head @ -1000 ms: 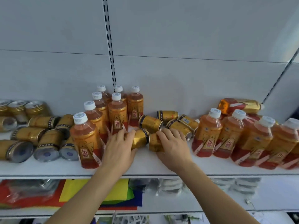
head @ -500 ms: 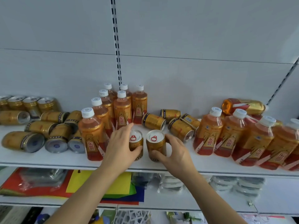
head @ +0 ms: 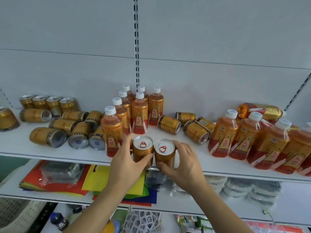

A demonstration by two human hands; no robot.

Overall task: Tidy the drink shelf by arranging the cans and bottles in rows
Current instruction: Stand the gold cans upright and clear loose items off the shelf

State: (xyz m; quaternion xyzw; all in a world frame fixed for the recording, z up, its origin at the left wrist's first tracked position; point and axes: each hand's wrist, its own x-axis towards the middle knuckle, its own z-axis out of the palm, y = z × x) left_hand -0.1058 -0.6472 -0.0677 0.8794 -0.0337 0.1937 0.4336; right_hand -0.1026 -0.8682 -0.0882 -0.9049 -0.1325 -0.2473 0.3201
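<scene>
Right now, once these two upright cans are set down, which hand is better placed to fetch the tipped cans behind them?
Probably the right hand: the tipped cans lie just beyond it. The left hand sits beside the standing bottles.

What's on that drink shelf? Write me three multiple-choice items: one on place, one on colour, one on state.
1. The left hand holds the left can, the right hand the right can. Where do these cans stand?
A. near the shelf front edge
B. against the back wall
C. on the lower shelf

2. The bottle caps are:
A. red
B. white
C. black

3. The rearmost right bottle is:
A. upright
B. lying on its side
C. held

Answers:
1 A, they stand upright just behind the front lip.
2 B, every visible cap is white.
3 B, it lies across behind the upright bottles.
</scene>
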